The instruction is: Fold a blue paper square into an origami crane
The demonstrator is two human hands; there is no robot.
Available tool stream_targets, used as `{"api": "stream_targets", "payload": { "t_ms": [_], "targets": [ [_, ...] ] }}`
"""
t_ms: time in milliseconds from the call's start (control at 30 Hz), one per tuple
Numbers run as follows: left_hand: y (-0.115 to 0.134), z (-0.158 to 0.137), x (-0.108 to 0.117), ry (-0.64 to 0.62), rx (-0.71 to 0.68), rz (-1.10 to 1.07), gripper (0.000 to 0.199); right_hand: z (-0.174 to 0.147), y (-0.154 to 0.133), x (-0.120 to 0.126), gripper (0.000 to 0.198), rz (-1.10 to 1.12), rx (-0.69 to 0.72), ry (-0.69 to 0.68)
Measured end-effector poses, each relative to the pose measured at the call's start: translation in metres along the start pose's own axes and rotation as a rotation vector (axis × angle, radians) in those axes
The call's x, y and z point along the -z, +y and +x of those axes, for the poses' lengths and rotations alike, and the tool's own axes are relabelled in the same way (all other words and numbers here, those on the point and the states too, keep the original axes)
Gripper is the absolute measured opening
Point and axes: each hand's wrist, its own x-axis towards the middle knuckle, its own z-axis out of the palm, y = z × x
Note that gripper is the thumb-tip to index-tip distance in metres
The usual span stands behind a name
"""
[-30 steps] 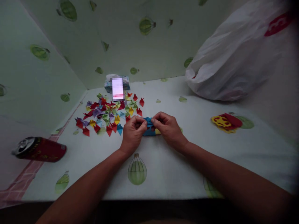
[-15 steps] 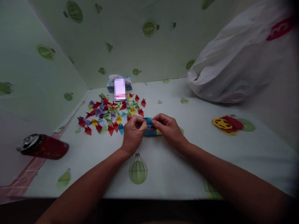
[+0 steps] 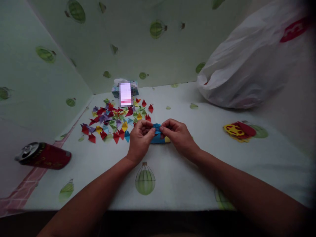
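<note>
A small folded piece of blue paper (image 3: 157, 126) is pinched between my two hands above the middle of the table. My left hand (image 3: 141, 140) grips its left side between thumb and forefinger. On its right side, my right hand (image 3: 178, 135) closes thumb and fingertips on it. Just beneath lies a stack of blue and yellow paper (image 3: 159, 139), partly covered by my hands. Beyond my left hand spreads a pile of folded paper cranes (image 3: 118, 115) in red, yellow, purple, green and blue.
A red drink can (image 3: 45, 155) stands at the left. Behind the cranes a phone with a lit screen (image 3: 125, 93) leans on a tissue box (image 3: 134, 88). Yellow and red cut-outs (image 3: 238, 131) lie at right, near a large white plastic bag (image 3: 237, 72).
The blue paper has shifted slightly between my fingertips and now shows a smaller, more folded outline. The view has drifted a little; both hands stay close together.
</note>
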Motion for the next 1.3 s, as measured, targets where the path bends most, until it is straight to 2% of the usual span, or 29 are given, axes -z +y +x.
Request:
{"api": "stream_targets", "payload": {
  "t_ms": [200, 400, 600, 767, 1133, 1300],
  "targets": [
    [0.0016, 0.0038, 0.0033, -0.075, 0.041, -0.017, 0.026, 0.0043, -0.0001, 0.0049, 0.022, -0.09, -0.007, -0.039],
    [-0.0004, 0.0058, 0.0052, -0.094, 0.074, 0.001, 0.015, 0.005, -0.005, 0.0059, 0.018, -0.175, 0.014, -0.064],
    [0.002, 0.0059, 0.0033, -0.039, 0.13, -0.042, 0.016, 0.0056, -0.0064, 0.0081, 0.024, 0.014, -0.058, -0.134],
    [0.0, 0.0057, 0.0037, -0.003, 0.116, -0.057, 0.019, 0.006, -0.0055, 0.0084, 0.021, 0.129, -0.076, -0.149],
    [-0.0002, 0.0026, 0.0007, -0.004, 0.13, -0.104, 0.022, 0.0051, -0.0062, 0.007, 0.012, 0.128, -0.065, -0.101],
    [-0.0009, 0.0019, 0.0005, 0.011, 0.104, -0.106, 0.022, 0.0049, -0.0055, 0.0062, 0.014, 0.16, -0.052, -0.113]
  ]
}}
